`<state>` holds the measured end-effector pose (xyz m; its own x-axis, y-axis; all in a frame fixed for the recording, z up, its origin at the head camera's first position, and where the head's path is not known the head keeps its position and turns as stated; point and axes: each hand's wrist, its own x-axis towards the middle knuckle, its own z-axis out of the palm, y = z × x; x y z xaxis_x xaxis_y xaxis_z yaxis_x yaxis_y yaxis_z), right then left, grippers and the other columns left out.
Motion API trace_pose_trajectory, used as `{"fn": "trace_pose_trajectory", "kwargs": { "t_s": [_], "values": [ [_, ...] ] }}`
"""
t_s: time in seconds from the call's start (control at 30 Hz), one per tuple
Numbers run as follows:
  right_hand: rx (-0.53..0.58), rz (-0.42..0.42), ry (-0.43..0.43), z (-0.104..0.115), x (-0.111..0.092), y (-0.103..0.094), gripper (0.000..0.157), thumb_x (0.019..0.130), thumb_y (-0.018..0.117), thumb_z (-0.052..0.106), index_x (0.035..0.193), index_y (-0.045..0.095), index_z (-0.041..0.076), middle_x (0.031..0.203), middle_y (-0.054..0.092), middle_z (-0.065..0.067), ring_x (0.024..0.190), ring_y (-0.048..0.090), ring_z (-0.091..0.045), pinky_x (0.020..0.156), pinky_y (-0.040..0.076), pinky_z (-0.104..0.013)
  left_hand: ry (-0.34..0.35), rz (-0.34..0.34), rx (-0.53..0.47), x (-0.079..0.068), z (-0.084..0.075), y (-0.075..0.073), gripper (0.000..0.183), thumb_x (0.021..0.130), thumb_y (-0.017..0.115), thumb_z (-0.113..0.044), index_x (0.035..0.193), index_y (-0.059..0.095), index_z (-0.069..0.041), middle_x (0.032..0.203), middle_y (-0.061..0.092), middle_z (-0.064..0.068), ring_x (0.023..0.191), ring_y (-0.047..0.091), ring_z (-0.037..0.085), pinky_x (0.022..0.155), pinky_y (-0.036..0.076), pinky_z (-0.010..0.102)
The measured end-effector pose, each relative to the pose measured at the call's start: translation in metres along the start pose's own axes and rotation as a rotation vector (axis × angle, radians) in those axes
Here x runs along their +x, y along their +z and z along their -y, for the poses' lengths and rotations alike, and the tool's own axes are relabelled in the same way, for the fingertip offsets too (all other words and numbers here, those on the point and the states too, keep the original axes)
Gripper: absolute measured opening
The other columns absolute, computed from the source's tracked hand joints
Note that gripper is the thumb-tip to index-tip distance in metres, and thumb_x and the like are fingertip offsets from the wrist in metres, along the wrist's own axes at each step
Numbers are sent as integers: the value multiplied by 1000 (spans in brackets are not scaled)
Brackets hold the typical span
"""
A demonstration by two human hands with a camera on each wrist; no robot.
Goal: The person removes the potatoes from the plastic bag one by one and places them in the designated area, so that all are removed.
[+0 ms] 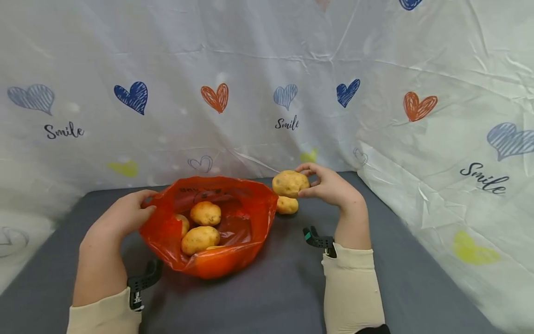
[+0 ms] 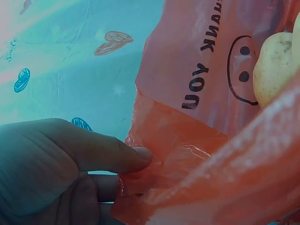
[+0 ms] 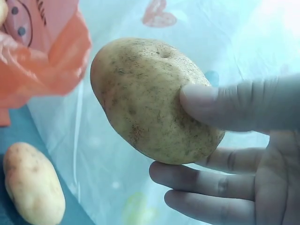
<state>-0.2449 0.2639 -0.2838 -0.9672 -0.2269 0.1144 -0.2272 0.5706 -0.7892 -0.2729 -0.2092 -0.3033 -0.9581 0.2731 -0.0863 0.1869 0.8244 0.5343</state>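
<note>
A red plastic bag (image 1: pixel 258 232) lies with its mouth wide on the grey table, several potatoes (image 1: pixel 200 240) inside it. My left hand (image 1: pixel 121 215) pinches the bag's left rim between thumb and fingers; the left wrist view shows the thumb (image 2: pixel 136 157) on the red film. To the right of the bag, my right hand (image 1: pixel 329 185) holds a potato (image 3: pixel 150 103) up by its end, thumb on one side and fingers beneath. Another potato (image 1: pixel 288 205) rests on the table just behind and below the held one, close to the bag's right edge.
The grey table (image 1: pixel 292 287) reaches back to a pale curtain (image 1: pixel 250 41) printed with hearts and "Smile". More of that curtain (image 1: pixel 459 139) runs along the right side. Black camera mounts (image 1: pixel 319 239) sit at both wrists.
</note>
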Motion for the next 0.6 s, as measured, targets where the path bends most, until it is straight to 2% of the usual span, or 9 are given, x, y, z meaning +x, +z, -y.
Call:
{"fn": "trace_pose_trajectory", "kwargs": {
  "t_s": [0.07,0.17,0.33,0.5,0.6],
  "values": [
    [-36,-15,11,-6,0,-3,53,90,79,9,139,57,12,133,54,-16,92,62,-27,79,48,-39,0,-4,10,1,-1,0,52,106,52,-20,149,40,7,129,56,35,104,62,41,87,54,61],
    [-85,-32,28,-13,-1,-8,52,92,77,10,141,58,13,139,54,-17,106,59,-32,88,48,-46,-3,-3,13,2,-1,0,52,106,51,-20,149,39,7,129,56,34,104,61,42,87,54,62],
    [-142,-74,106,-29,-5,-16,54,94,74,10,145,57,18,143,53,-17,128,49,-35,103,43,-57,2,4,1,3,-2,2,52,106,51,-20,149,39,7,127,57,32,103,62,39,88,54,61],
    [-118,-73,202,-47,-7,-20,58,96,72,7,149,52,16,147,47,-21,132,45,-42,105,40,-61,6,-12,6,1,-4,2,51,105,51,-19,148,41,7,125,59,30,100,62,37,88,54,60],
    [-120,-77,257,-57,-7,-20,59,95,71,5,149,51,16,148,45,-23,127,47,-42,100,43,-58,5,-18,3,0,-5,2,51,105,51,-18,148,42,7,125,59,30,101,61,38,88,54,60]
  ]
}}
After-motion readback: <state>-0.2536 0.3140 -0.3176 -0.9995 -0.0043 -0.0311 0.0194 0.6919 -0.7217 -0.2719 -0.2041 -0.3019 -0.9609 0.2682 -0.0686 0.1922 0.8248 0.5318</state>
